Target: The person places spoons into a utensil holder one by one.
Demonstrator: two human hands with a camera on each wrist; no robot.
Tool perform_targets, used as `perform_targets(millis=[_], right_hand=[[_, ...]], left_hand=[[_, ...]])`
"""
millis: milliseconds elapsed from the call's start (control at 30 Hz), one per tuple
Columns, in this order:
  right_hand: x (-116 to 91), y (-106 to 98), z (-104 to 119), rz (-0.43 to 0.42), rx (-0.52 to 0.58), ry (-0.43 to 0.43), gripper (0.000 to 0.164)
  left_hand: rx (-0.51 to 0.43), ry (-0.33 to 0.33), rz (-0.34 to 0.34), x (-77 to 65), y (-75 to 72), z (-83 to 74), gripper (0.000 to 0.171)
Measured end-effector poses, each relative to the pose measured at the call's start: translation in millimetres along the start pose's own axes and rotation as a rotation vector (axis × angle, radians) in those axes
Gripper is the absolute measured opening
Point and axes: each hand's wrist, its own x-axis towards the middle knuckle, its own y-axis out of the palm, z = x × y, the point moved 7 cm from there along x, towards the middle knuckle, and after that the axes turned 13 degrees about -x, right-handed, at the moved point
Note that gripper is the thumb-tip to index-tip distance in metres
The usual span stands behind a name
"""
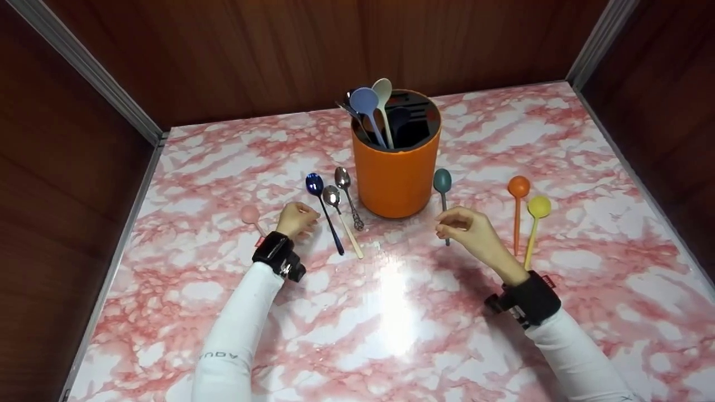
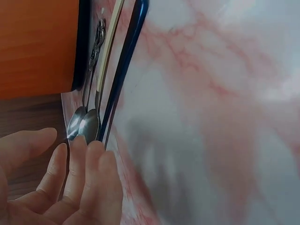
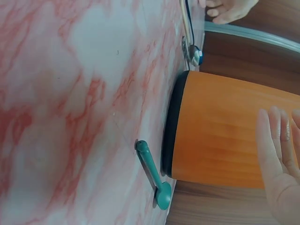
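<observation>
My left hand [image 1: 296,219] hovers with bent, relaxed fingers and holds nothing. Beside it lie a dark blue spoon [image 1: 315,185], a silver spoon with a cream handle [image 1: 352,240] and an ornate silver spoon [image 1: 343,177]; on its other side is a pink spoon [image 1: 250,214], partly hidden by the hand and wrist strap. My right hand [image 1: 472,231], also empty, is raised near a teal spoon [image 1: 442,180], which lies on the table. Straighter fingers of that hand [image 3: 281,168] show in the right wrist view, in front of an orange utensil holder [image 3: 220,131].
An orange spoon [image 1: 519,187] and a yellow spoon [image 1: 539,206] lie at the right. Purple [image 1: 365,101] and cream [image 1: 382,89] spoons stand in the holder with some metal utensils. Wooden panels [image 1: 313,50] border the marbled table [image 1: 357,335].
</observation>
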Motion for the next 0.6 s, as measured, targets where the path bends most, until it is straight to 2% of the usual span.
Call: perform_targets(millis=[300, 467, 533, 600], right_hand=[[-2, -1, -4, -0.01, 0.024, -0.007, 0.019], [-4, -2, -7, -0.008, 0.037, 0.013, 0.019], [-4, -1, -8, -0.006, 0.045, 0.021, 0.019], [-5, -1, -9, -0.006, 0.054, 0.029, 0.019]], left_hand=[[0.084, -0.018, -0.057, 19.0, 10.0, -0.5, 0.009], [0.152, 0.009, -0.077, 28.8, 10.1, -3.6, 0.007], [0.204, 0.009, -0.086, 37.9, 10.1, -1.9, 0.008], [0.241, 0.039, -0.087, 42.8, 10.3, -2.7, 0.01]])
